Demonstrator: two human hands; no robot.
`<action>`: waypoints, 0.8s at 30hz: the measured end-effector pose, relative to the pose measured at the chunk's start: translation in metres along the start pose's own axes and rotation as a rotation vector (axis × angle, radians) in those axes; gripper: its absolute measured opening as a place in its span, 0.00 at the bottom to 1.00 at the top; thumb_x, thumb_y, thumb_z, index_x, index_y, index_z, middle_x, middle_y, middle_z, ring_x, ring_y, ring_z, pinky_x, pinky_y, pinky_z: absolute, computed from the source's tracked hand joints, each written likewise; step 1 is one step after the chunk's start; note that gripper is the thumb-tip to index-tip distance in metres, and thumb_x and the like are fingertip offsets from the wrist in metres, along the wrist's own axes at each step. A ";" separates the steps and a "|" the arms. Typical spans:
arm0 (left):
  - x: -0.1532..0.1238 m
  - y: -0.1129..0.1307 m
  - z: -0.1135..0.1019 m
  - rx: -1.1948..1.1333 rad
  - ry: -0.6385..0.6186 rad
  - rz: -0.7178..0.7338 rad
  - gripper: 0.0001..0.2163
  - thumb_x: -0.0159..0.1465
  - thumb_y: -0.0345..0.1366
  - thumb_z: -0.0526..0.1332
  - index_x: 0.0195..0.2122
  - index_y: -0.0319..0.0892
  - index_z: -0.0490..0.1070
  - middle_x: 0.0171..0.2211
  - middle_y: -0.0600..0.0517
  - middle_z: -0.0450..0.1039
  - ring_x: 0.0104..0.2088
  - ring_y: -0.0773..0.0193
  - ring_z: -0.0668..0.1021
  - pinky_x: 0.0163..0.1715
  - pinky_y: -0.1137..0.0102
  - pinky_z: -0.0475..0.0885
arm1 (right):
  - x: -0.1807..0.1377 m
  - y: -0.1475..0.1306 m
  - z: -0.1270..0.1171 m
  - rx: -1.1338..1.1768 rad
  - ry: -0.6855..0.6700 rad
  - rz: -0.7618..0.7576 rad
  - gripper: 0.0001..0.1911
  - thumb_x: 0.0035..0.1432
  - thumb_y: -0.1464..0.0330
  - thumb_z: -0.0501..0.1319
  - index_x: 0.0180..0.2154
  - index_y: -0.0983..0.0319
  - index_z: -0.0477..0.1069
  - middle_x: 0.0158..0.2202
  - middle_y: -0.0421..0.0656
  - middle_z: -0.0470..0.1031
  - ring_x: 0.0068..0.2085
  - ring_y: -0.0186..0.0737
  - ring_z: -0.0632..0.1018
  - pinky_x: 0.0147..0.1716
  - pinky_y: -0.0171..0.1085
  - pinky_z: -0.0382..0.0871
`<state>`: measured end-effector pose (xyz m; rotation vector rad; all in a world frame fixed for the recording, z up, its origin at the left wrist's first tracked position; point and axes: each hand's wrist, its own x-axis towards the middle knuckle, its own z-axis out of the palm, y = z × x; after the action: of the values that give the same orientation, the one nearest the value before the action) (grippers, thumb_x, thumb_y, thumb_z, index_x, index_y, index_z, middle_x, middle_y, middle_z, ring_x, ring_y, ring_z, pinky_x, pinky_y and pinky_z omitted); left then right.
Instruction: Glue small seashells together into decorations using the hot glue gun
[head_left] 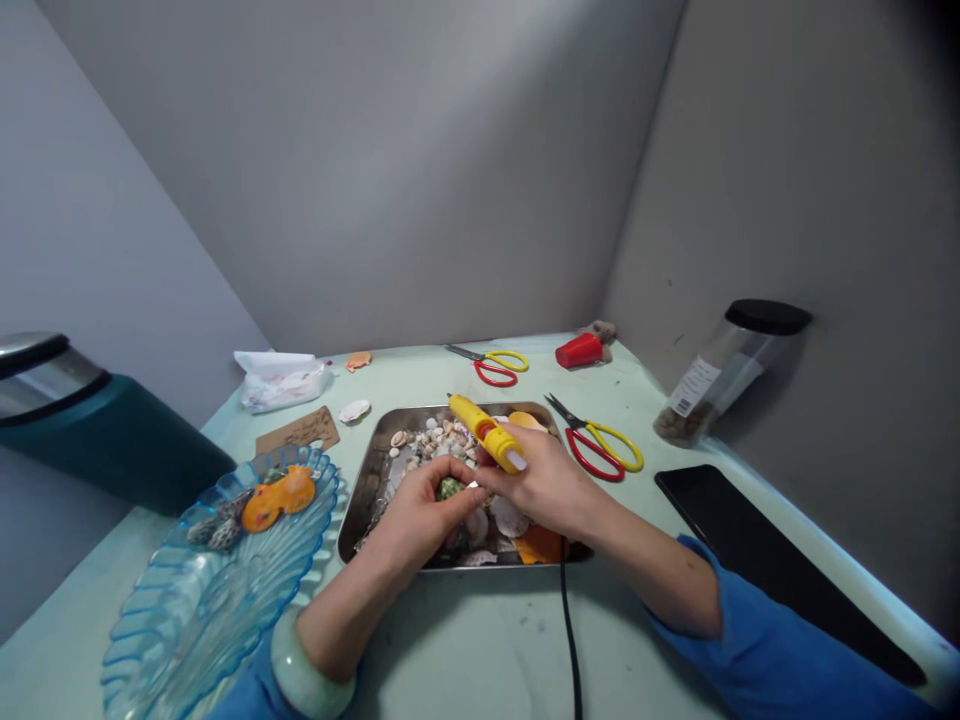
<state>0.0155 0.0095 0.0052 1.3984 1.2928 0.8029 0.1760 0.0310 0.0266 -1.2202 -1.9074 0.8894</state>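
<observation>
My left hand [420, 515] is closed over the tray, its thumb and fingers round a small green, speckled shell [450, 488]. My right hand [544, 480] grips a yellow hot glue gun [480, 425], with its nozzle pointing up and away to the left and a pale glue stick showing at the back. The fingertips of both hands meet near a small whitish bit that I cannot make out. Beneath them, a metal tray [360, 490] is filled with many small seashells [442, 437] and an orange shell piece [538, 545]. A black cord [570, 630] runs down from the tray's front edge.
On the left are a blue scalloped dish [217, 590] holding orange shells [277, 500], and a teal bottle [112, 435]. Scissors [600, 440] and more scissors [495, 365] lie behind and right. A red cup [581, 350], a jar [720, 370] and a black phone-like slab [780, 565] stand farther right.
</observation>
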 end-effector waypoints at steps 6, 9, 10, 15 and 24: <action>-0.002 0.001 -0.002 -0.080 0.009 0.034 0.13 0.52 0.37 0.66 0.34 0.42 0.64 0.24 0.58 0.65 0.21 0.72 0.66 0.21 0.76 0.60 | 0.001 0.006 0.001 0.065 -0.002 0.006 0.05 0.51 0.67 0.62 0.30 0.61 0.68 0.26 0.38 0.69 0.28 0.37 0.71 0.27 0.35 0.63; -0.004 0.001 -0.004 -0.189 -0.033 0.039 0.15 0.52 0.32 0.64 0.38 0.43 0.60 0.28 0.58 0.65 0.25 0.71 0.68 0.26 0.74 0.63 | 0.002 0.007 0.001 0.171 -0.012 0.022 0.03 0.54 0.68 0.60 0.32 0.61 0.67 0.24 0.36 0.67 0.25 0.34 0.70 0.26 0.34 0.63; -0.004 0.000 -0.004 -0.221 -0.044 0.030 0.14 0.53 0.31 0.62 0.39 0.44 0.59 0.28 0.59 0.65 0.24 0.71 0.68 0.26 0.74 0.63 | 0.002 0.007 0.001 0.232 -0.016 0.034 0.03 0.54 0.68 0.60 0.31 0.61 0.67 0.22 0.35 0.66 0.24 0.33 0.69 0.25 0.34 0.63; -0.004 -0.003 -0.005 -0.376 -0.102 -0.002 0.12 0.58 0.32 0.60 0.41 0.43 0.58 0.25 0.58 0.68 0.23 0.71 0.69 0.27 0.73 0.63 | 0.002 0.004 0.004 0.480 0.012 0.132 0.05 0.52 0.67 0.62 0.31 0.60 0.67 0.22 0.35 0.65 0.22 0.31 0.66 0.22 0.33 0.62; -0.004 -0.003 -0.007 -0.547 -0.133 0.027 0.18 0.60 0.35 0.62 0.51 0.39 0.63 0.28 0.54 0.71 0.27 0.70 0.73 0.30 0.72 0.68 | 0.000 -0.001 0.005 0.560 0.082 0.143 0.07 0.51 0.66 0.63 0.31 0.61 0.66 0.21 0.34 0.66 0.23 0.32 0.66 0.23 0.33 0.62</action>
<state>0.0071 0.0068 0.0045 1.0086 0.8637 0.9749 0.1713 0.0297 0.0248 -1.0313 -1.3795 1.3161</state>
